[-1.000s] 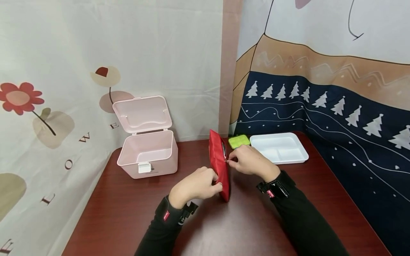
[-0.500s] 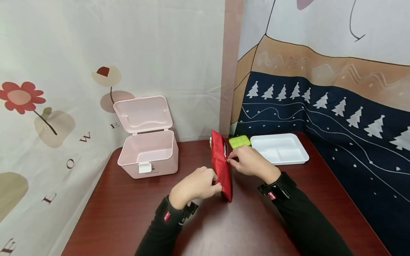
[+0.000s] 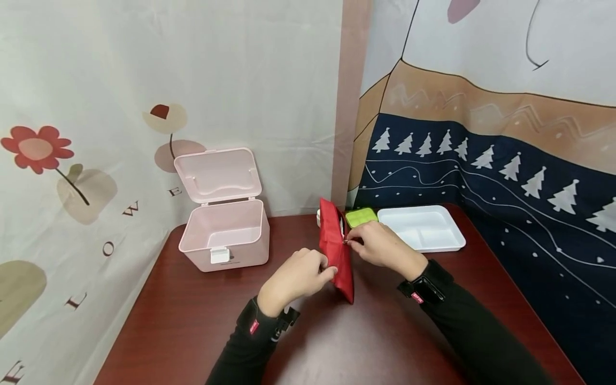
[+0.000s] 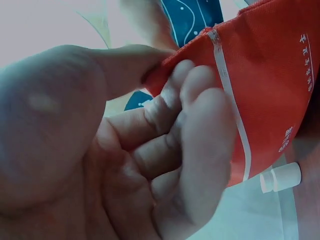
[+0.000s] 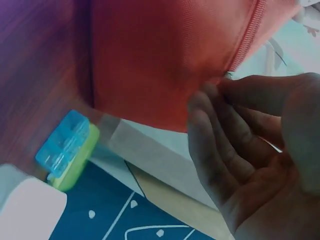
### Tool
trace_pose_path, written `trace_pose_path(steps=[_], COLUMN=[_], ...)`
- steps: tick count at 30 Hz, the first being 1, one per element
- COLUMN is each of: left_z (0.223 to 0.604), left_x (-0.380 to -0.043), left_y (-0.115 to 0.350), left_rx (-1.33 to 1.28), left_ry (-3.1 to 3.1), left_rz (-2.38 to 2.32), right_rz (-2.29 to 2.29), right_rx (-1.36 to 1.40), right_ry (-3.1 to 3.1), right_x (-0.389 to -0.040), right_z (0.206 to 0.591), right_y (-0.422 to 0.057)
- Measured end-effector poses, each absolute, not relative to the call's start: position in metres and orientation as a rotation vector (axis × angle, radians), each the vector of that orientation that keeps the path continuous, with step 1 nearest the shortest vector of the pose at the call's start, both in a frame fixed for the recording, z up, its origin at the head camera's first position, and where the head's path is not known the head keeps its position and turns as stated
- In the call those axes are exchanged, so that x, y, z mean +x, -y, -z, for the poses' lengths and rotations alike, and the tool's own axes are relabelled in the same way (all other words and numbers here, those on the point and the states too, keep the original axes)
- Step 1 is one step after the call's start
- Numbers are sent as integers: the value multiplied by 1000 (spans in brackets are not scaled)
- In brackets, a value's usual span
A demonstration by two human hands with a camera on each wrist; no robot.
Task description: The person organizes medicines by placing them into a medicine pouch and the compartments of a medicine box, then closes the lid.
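The red pouch (image 3: 331, 232) has edged toward three o'clock; left hand (image 3: 294, 277) grips it at eight, right hand (image 3: 384, 247) pinches its zipper (image 5: 247, 37).

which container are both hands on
The red pouch: left hand holding it, right hand at its zipper; the pink box, green case and white tray are untouched.

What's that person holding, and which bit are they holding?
A red pouch: the left hand grips its near edge, and the right hand pinches at its zipper.
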State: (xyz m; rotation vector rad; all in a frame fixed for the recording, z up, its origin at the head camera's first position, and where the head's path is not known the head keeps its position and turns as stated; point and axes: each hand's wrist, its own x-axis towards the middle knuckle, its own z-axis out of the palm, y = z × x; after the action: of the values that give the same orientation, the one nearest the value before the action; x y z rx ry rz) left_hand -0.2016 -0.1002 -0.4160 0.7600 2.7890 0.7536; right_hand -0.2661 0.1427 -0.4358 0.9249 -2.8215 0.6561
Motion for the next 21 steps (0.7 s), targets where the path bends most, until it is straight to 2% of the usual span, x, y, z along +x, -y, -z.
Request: trace_pose_path(steps=[6, 21], left_z=[415, 413], left_x=[-202, -199], left_y=[100, 99], left_rx=[856, 858], left_ry=[-2836, -2836], left_rz=[-715, -713], right_rz=[-615, -696], right_rx=[942, 884], right_ry=[2815, 2769], right_x=[-269, -285], right_z=[435, 442], right_y=[-141, -141])
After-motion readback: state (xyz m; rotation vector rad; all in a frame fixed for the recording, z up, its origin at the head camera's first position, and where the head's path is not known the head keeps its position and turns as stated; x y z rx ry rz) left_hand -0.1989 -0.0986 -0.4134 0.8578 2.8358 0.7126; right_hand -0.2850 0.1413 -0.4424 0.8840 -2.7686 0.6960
